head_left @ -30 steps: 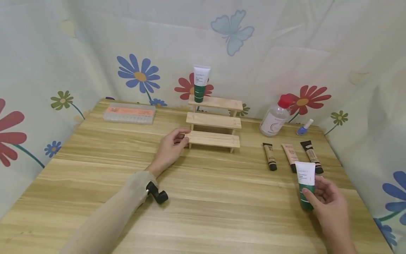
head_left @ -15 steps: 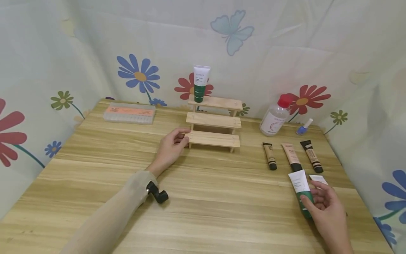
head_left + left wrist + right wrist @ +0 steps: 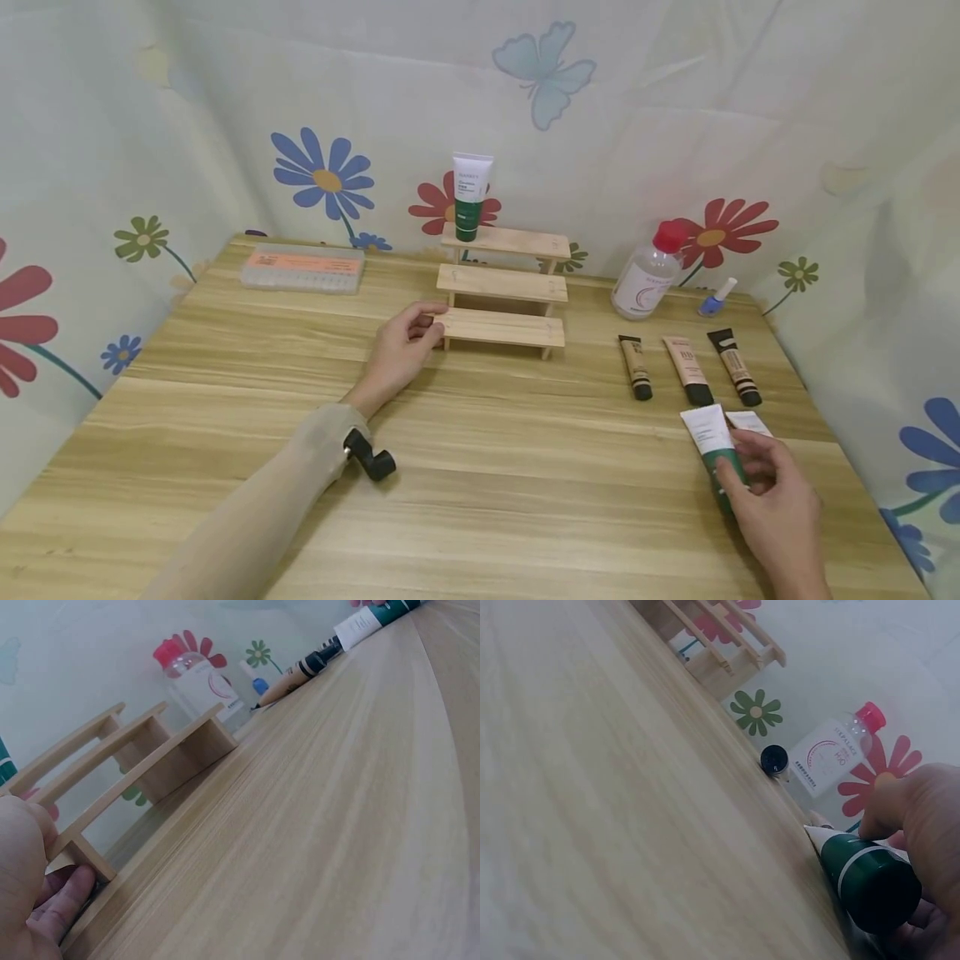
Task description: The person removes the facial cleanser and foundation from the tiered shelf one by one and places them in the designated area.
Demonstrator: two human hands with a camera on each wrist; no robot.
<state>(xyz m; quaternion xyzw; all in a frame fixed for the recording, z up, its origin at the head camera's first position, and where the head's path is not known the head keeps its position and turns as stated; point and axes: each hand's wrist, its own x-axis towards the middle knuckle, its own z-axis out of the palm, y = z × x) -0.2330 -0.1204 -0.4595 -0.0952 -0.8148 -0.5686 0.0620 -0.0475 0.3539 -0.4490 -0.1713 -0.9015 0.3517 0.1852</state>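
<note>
A small three-step wooden rack [image 3: 502, 282] stands at the back middle. My left hand [image 3: 399, 348] grips the left end of its lowest step, with fingers curled by the end leg in the left wrist view. On the top step, to the left, a white-and-green squeeze tube [image 3: 470, 198] stands upright on its cap. My right hand [image 3: 776, 500] holds a matching squeeze tube [image 3: 707, 432] between thumb and fingers, tilted low over the right side of the table, cap towards me. Another white tube [image 3: 748, 422] lies just beyond that hand, partly hidden by it.
Three beige-and-black cosmetic tubes, among them a BB cream tube [image 3: 686, 367], lie in a row at the right. Behind them stand a clear red-capped bottle [image 3: 643, 283] and a blue nail polish bottle [image 3: 712, 305]. A flat clear plastic case [image 3: 303, 268] lies at the back left.
My right hand has tipped its tube from nearly upright to a lower slant and brought it slightly nearer, baring the white tube behind. My left hand has stayed on the rack.
</note>
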